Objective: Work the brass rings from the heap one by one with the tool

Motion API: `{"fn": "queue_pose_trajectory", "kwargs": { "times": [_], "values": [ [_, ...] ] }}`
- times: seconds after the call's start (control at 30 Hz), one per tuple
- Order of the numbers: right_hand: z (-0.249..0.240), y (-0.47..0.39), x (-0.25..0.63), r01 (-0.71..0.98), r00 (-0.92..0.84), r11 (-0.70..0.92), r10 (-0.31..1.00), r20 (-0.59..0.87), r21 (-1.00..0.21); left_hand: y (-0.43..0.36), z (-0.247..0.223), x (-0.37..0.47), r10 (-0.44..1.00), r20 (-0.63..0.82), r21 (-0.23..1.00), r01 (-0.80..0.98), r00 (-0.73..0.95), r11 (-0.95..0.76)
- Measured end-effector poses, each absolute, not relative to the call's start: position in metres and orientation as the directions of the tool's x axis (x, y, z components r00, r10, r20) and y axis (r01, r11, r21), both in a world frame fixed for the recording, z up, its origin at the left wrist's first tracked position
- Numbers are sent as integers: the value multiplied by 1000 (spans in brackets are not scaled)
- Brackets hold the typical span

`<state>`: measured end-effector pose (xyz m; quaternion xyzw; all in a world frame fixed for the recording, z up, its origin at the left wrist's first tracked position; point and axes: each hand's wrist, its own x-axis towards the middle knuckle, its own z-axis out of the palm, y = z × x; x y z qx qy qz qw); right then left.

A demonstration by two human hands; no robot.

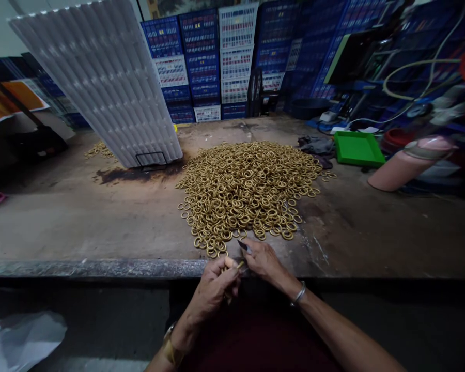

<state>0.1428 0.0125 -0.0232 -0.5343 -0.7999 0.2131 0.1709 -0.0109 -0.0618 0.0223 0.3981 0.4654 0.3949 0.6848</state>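
A wide heap of brass-coloured rings (248,186) lies on the worktable (81,222). In front of the heap, at the table's front edge, my left hand (218,283) is closed around several of these rings, partly hidden by its fingers. Just to its right, my right hand (264,259) is closed on a small dark blade (244,246), whose tip points up and left toward the nearest rings. The two hands are close together, with a narrow gap between them.
A tall ribbed white panel stack (104,82) stands in a wire stand at the back left. To the right are a green tray (358,148), a pink bottle (408,164) and a dark cloth (315,146). Blue and white crates (237,57) rise behind the table.
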Motion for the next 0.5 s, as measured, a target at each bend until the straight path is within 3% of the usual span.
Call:
{"fn": "queue_pose_trajectory", "kwargs": {
  "times": [0.2,0.5],
  "values": [
    [-32,16,155,702,-289,311,947,143,-641,-87,-1,-39,773,-506,830,-25,382,557],
    [-31,17,152,705,-275,323,945,176,-632,-82,-94,-25,738,-669,725,-143,87,674]
  ]
}}
